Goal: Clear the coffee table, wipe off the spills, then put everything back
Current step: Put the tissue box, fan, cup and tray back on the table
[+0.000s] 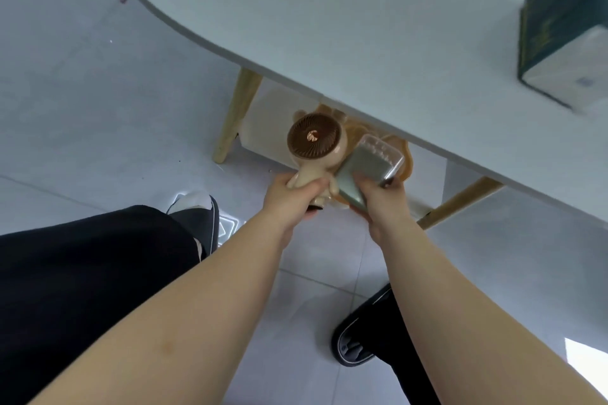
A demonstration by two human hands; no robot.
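A white coffee table (345,20) with wooden legs fills the upper part of the view. Below its front edge, over the floor, my left hand (291,199) grips the body of a small beige bear-shaped fan (314,141) with a brown round grille. Beside it my right hand (383,200) holds a clear plastic box (370,168) with grey-green contents. Behind both lies an orange-brown tray (401,171), partly hidden under the table edge. A dark green and white box (562,52) stands on the table at the far right.
Pale floor tiles (82,92) surround the table. My legs in black trousers and dark slippers (353,345) stand at the lower left and lower middle. Two wooden table legs (235,118) slant down on either side of my hands.
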